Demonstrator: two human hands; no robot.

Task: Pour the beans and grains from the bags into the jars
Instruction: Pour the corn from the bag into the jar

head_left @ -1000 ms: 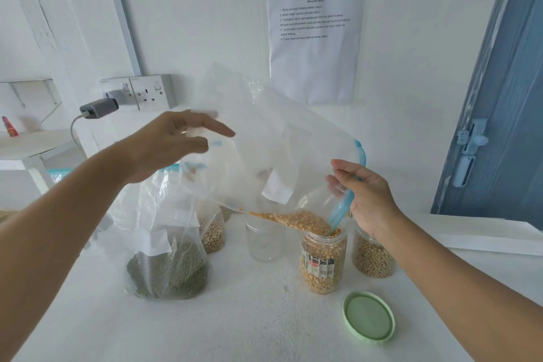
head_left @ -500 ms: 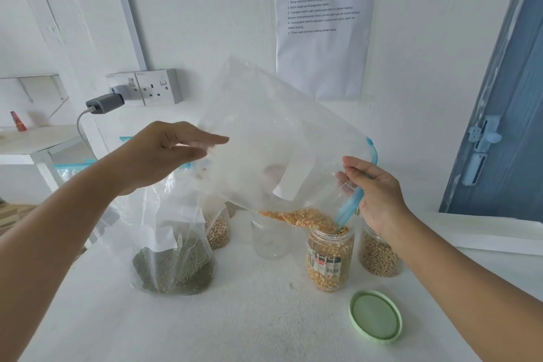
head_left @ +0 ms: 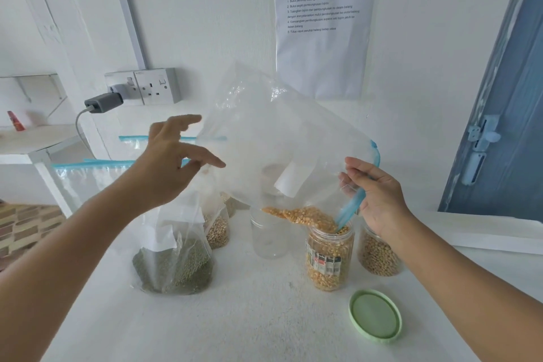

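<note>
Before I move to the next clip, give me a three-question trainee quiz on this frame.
1. True or false: the green lid is on a jar.
2. Which jar sits under the tilted bag's mouth? A) empty jar B) corn jar C) right-hand jar
3. Fill in: the right hand pinches the bag by its blue ____.

Key: 1 false; 2 B; 3 zip strip.

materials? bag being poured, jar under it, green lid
Bag: thin clear plastic film, glossy and wrinkled, with a blue zip strip. Jar: clear rigid walls showing the yellow kernels, likely plastic, possibly glass; printed label. Lid: opaque pale green, matte, looks like moulded plastic.
</note>
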